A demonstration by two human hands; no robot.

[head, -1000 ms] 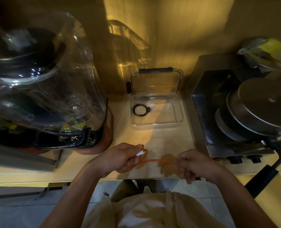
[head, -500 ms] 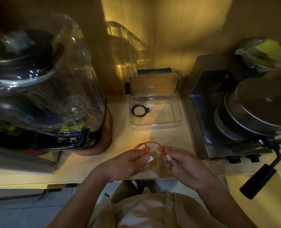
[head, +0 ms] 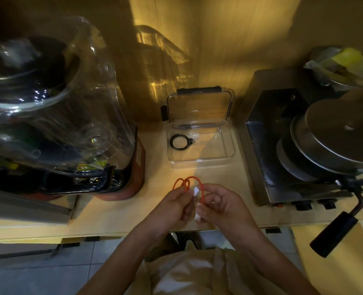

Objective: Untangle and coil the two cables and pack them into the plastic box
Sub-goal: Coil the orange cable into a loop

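- While the head view looks down on the counter, both hands meet just before the box (head: 200, 161), likely so the finished coil has a short way to go.
- Left hand (head: 174, 206) pinches the orange cable (head: 189, 182) where its loops cross, apparently to keep them together.
- Right hand (head: 221, 206) curls round the cable's other side, pinching near a white plug (head: 197, 216).
- Black cable (head: 179, 141) lies coiled inside the open box, lid propped against the wall.

You see a clear, glossy plastic box (head: 199, 160) on a matt wooden counter (head: 112, 211), beside a brushed metal appliance (head: 267, 167) and glossy plastic blender cover (head: 74, 103).
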